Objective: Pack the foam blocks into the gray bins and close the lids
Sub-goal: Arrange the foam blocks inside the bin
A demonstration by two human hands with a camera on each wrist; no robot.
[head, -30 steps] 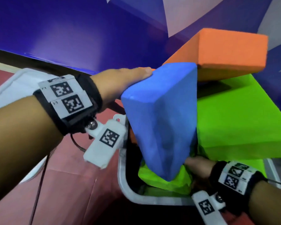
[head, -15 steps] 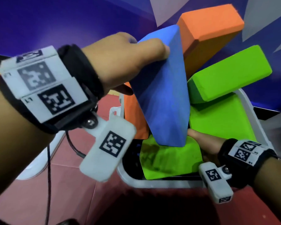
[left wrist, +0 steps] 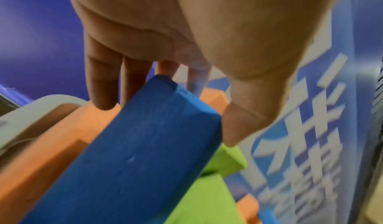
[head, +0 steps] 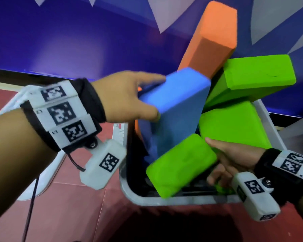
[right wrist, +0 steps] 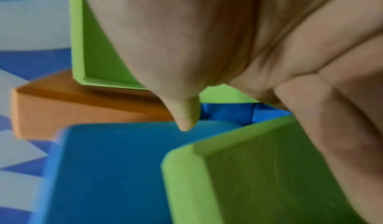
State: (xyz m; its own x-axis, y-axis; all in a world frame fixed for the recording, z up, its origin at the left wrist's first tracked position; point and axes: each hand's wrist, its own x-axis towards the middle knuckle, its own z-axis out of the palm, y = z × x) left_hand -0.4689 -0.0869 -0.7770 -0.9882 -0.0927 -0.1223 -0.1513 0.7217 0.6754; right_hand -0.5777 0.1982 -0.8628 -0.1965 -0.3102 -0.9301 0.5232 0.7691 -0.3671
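Observation:
A gray bin (head: pixel 164 200) stands on the red floor, overfilled with foam blocks that stick out at odd angles. My left hand (head: pixel 160 97) grips the top end of a blue block (head: pixel 177 110), fingers behind it and thumb (left wrist: pixel 238 121) on its side. The blue block (left wrist: pixel 134 170) leans down into the bin. My right hand (head: pixel 209 159) holds a green block (head: pixel 180 165) at the bin's near side, thumb (right wrist: pixel 184 116) on top and fingers curled beneath. An orange block (head: pixel 212 42) juts upward at the back. Two more green blocks (head: pixel 257 74) (head: pixel 233 126) lie at the right.
A white lid or second bin (head: pixel 9 105) lies on the red floor (head: pixel 68 215) to the left. A blue wall with pale shapes (head: pixel 77 32) stands close behind the bin. A black cable (head: pixel 31 206) hangs from my left wrist.
My left hand has dropped lower with the blue block, which now leans deeper into the bin. My right hand has raised a green block at the front. The orange block stands steeper.

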